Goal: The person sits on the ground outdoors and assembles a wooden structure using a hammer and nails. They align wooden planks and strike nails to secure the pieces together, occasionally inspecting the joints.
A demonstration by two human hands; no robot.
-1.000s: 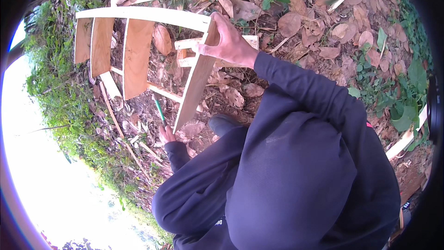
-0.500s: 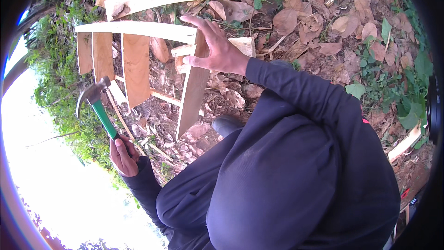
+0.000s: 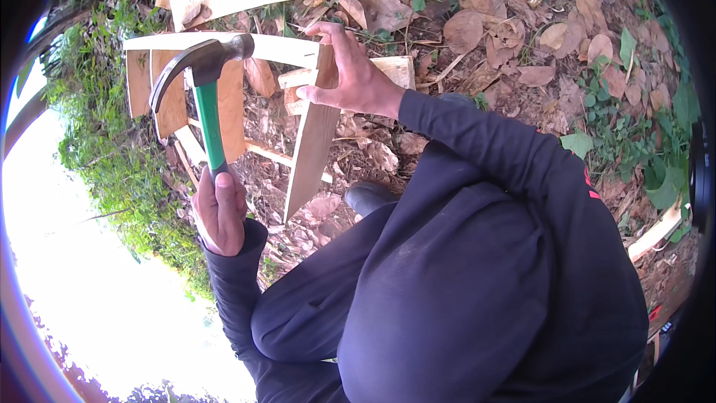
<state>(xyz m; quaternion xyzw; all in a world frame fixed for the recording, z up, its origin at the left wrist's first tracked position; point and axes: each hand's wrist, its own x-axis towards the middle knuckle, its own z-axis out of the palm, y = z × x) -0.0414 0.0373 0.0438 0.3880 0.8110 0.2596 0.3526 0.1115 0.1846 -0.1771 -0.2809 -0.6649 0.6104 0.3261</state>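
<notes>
The left hand [image 3: 221, 213], clenched, has raised the hammer [image 3: 209, 123] before the strip [image 3: 287, 51], upper left. The right hand [image 3: 354, 78] clasps the board [image 3: 309, 149].

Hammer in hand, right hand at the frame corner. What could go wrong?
1. Injury: the right hand is at the corner where the pale strip meets the end board; a stray swing of the hammer in the left hand might hit it.
2. Shifting: the wooden frame seems to stand on leaf litter, so a blow may rock it.
</notes>
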